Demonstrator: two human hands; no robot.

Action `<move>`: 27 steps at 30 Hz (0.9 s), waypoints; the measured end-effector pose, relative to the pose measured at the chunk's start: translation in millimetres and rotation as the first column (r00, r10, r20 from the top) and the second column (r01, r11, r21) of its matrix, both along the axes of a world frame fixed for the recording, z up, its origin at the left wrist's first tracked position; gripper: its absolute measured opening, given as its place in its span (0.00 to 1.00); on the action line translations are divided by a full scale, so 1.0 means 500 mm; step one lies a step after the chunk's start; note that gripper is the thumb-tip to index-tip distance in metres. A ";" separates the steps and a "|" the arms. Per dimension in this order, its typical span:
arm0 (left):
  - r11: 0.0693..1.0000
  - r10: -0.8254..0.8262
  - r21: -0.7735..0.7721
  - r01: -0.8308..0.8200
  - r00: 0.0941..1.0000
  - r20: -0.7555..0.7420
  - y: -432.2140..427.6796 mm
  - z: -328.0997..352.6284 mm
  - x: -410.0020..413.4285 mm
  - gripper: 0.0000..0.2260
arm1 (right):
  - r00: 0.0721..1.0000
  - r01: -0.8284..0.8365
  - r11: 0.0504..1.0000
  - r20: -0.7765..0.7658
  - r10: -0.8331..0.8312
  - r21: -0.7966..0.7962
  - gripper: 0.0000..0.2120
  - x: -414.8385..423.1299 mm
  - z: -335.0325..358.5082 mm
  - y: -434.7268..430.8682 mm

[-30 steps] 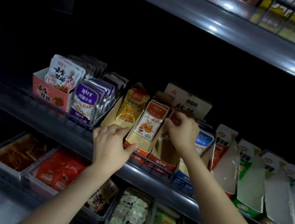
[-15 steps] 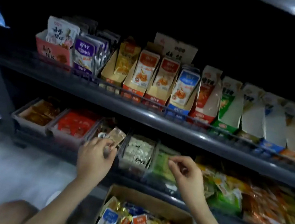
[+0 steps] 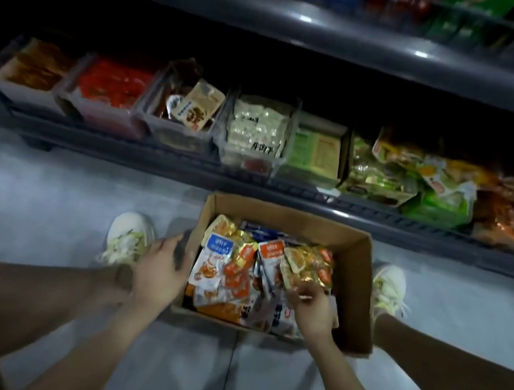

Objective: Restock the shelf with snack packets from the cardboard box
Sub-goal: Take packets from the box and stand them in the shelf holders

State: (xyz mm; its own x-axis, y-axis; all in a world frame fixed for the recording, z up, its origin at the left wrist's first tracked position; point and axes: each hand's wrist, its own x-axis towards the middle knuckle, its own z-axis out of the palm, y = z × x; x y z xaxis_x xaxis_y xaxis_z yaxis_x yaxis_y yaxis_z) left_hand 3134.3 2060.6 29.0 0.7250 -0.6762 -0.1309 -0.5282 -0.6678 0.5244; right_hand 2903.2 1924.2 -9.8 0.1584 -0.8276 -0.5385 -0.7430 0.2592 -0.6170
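The cardboard box (image 3: 286,217) sits open on the floor (image 3: 45,193), and it is still full of snack packets (image 3: 224,278), so a lot of the job is left to do. A white shoe (image 3: 127,238) stands just left of the box and the other shoe (image 3: 388,285) stands just right of it. The shelf (image 3: 283,189) with its row of bins runs along behind the box, near its far wall. The two hands are apart. The left hand (image 3: 160,268) is at the left wall of the box with its fingers loose and holding nothing, as if to keep the box from sliding. The right hand (image 3: 314,313) is inside the box, on the right side. Its fingers are bent at the low edge of a gold packet (image 3: 306,266) that lies on top of the pile. It is a bit blurry there, so I cannot tell if the fingers have hold of the packet or only touch it. I think this is the picking step: getting the next packet out of the box. Next, the right hand needs a good pinch on just that one packet. Then it should lift it straight up out of the box, so the packets beside it do not come along. After that the packet has to go up to a spot on the shelf behind the box where the same kind sits.
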 end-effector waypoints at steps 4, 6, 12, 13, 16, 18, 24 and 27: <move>0.996 -0.072 0.056 0.073 0.997 -0.025 -0.038 -0.037 -0.018 0.23 | 0.978 0.030 0.993 -0.202 -0.052 -0.113 0.20 -0.001 -0.040 -0.022; 0.994 -0.089 0.063 0.092 0.995 -0.046 -0.059 -0.047 -0.025 0.23 | 0.975 -0.007 0.989 -0.221 -0.027 -0.149 0.26 -0.003 -0.060 -0.047; 0.998 0.033 0.061 -0.026 0.993 -0.115 -0.071 -0.066 -0.024 0.27 | 0.970 0.152 0.985 -0.179 -0.165 -0.086 0.33 0.004 -0.111 -0.124; 0.997 0.046 0.068 -0.039 0.992 -0.114 -0.071 -0.068 -0.023 0.27 | 0.968 0.186 0.981 -0.159 -0.193 -0.061 0.34 0.007 -0.120 -0.137; 0.997 0.046 0.068 -0.040 0.995 -0.089 -0.071 -0.075 -0.019 0.27 | 0.962 0.255 0.967 -0.105 -0.251 0.026 0.38 0.016 -0.143 -0.161; 0.998 0.031 0.062 -0.025 0.996 -0.090 -0.071 -0.076 -0.016 0.26 | 0.965 0.253 0.966 -0.088 -0.249 0.044 0.39 0.022 -0.152 -0.161; 0.997 0.036 0.071 -0.029 0.995 -0.096 -0.082 -0.072 -0.014 0.26 | 0.987 0.155 0.988 -0.042 -0.155 -0.004 0.41 0.029 -0.163 -0.088; 0.996 0.043 0.080 -0.039 0.998 -0.049 -0.082 -0.063 -0.022 0.26 | 0.993 0.118 0.986 0.004 -0.119 -0.120 0.37 0.024 -0.157 -0.057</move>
State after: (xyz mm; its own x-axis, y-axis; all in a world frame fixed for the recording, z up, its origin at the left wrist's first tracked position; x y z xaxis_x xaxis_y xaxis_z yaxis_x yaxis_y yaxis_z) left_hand 3123.3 2019.5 -2.5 0.7432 -0.6320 -0.2195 -0.4737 -0.7287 0.4946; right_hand 2915.3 1895.6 -88.5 0.0538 -0.8991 -0.4344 -0.7134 0.2697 -0.6468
